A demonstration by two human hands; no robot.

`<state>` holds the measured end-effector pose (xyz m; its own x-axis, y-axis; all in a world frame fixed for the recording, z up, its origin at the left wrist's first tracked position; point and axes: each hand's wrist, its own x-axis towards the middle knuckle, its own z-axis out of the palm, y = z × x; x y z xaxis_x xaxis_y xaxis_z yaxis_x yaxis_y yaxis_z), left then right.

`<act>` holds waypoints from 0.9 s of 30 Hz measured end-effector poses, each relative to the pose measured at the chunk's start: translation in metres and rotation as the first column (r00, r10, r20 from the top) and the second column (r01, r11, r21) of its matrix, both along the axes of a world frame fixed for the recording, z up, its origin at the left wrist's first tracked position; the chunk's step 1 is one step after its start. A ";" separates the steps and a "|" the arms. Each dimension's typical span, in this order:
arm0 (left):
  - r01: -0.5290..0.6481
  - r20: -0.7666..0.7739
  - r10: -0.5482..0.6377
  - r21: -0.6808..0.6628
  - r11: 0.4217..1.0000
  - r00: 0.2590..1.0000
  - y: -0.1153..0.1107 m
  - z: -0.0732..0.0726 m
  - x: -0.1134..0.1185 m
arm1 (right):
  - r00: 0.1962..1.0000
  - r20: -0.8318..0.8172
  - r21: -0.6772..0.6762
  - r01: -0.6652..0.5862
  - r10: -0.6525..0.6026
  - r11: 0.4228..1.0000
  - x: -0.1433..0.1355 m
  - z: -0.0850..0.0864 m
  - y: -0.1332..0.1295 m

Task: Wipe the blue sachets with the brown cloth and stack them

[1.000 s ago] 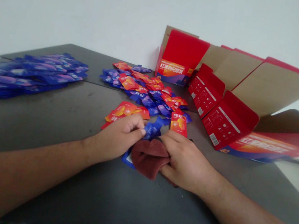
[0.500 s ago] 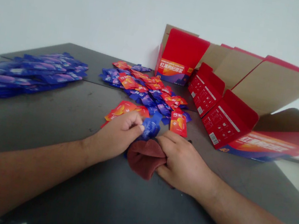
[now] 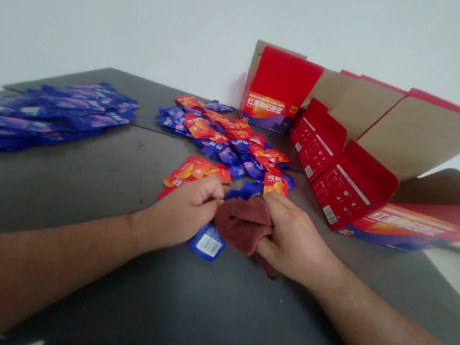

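My left hand (image 3: pixel 183 214) pinches the top of a blue sachet (image 3: pixel 208 243) that lies on the dark table (image 3: pixel 105 178); its barcode end points toward me. My right hand (image 3: pixel 295 241) holds a dark red cloth (image 3: pixel 243 226) bunched against the sachet's upper half, hiding that part. Just beyond my hands lie loose red and blue sachets (image 3: pixel 226 140) in a scattered heap, and a few red ones (image 3: pixel 194 170) sit right by my left knuckles.
A spread of blue sachets (image 3: pixel 45 112) covers the table's far left. Open red cardboard boxes (image 3: pixel 344 154) with raised flaps stand and lie at the back right. A white wall rises behind the table.
My right hand has slid the cloth up and away along the sachet, uncovering its barcode end. My left hand has kept its pinch in nearly the same place.
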<state>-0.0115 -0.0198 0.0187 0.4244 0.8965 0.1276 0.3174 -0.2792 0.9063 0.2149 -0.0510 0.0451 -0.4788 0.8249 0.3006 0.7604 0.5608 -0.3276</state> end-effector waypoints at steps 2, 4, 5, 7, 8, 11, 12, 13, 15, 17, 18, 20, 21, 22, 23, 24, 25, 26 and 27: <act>0.008 0.016 -0.008 -0.012 1.000 1.000 -0.001 -0.001 0.000 | 0.995 -0.050 0.005 0.088 -0.087 0.996 0.001 0.002 0.002; 0.019 0.024 -0.018 -0.036 0.999 1.000 -0.001 -0.002 0.000 | 0.989 -0.071 0.017 0.130 -0.128 0.991 0.002 0.003 0.003; 0.027 0.028 -0.026 -0.047 0.999 0.999 -0.001 -0.003 0.000 | 0.993 -0.056 0.022 0.109 -0.108 0.994 0.002 0.003 0.003; 0.040 0.037 -0.038 -0.067 0.997 0.999 -0.001 -0.005 0.000 | 0.999 -0.011 0.030 0.050 -0.049 0.998 0.001 0.002 0.003; 0.041 0.042 -0.038 -0.067 0.997 0.998 0.000 -0.006 0.000 | 0.999 -0.003 0.028 0.045 -0.045 0.999 0.001 0.002 0.003; 0.015 0.040 -0.015 -0.022 1.000 0.999 0.002 -0.005 -0.002 | 0.979 -0.084 0.023 0.190 -0.187 0.982 0.003 0.001 0.005; 0.004 0.028 -0.004 0.002 1.000 1.000 0.002 -0.003 -0.003 | 0.959 -0.131 0.026 0.255 -0.250 0.966 0.005 0.001 0.007; -0.006 0.016 0.005 0.025 1.000 1.000 0.002 -0.001 -0.004 | 0.942 -0.181 0.022 0.290 -0.282 0.957 0.006 0.001 0.008; -0.023 0.006 0.023 0.052 0.998 1.000 0.004 0.006 -0.007 | 0.924 -0.222 0.011 0.321 -0.311 0.947 0.009 0.003 0.010; -0.057 0.022 0.056 0.060 0.997 0.998 0.007 0.015 -0.010 | 0.920 -0.234 0.005 0.325 -0.315 0.946 0.010 0.003 0.011; -0.082 0.033 0.080 0.062 0.995 0.996 0.009 0.020 -0.013 | 0.920 -0.235 0.004 0.322 -0.312 0.947 0.009 0.003 0.011; -0.144 0.045 0.141 0.072 0.987 0.989 0.014 0.032 -0.021 | 0.924 -0.231 0.000 0.313 -0.304 0.950 0.008 0.003 0.011; -0.178 0.048 0.174 0.083 0.981 0.984 0.017 0.039 -0.026 | 0.927 -0.225 -0.001 0.308 -0.300 0.951 0.008 0.003 0.011; -0.216 0.046 0.212 0.110 0.970 0.976 0.020 0.046 -0.033 | 0.930 -0.218 -0.004 0.304 -0.298 0.953 0.007 0.003 0.010; -0.245 0.032 0.243 0.146 0.958 0.969 0.023 0.053 -0.042 | 0.932 -0.209 -0.008 0.299 -0.294 0.954 0.006 0.003 0.010; -0.268 0.004 0.274 0.209 0.940 0.962 0.026 0.060 -0.053 | 0.936 -0.201 -0.014 0.293 -0.290 0.956 0.004 0.003 0.010; -0.262 -0.067 0.293 0.297 0.918 0.954 0.029 0.067 -0.065 | 0.939 -0.195 -0.022 0.284 -0.283 0.959 0.003 0.004 0.009; -0.237 -0.149 0.315 0.393 0.889 0.937 0.033 0.073 -0.078 | 0.943 -0.194 -0.034 0.271 -0.272 0.962 0.002 0.005 0.008; -0.221 -0.228 0.364 0.479 0.849 0.903 0.037 0.078 -0.093 | 0.941 -0.211 -0.046 0.260 -0.264 0.965 0.000 0.005 0.008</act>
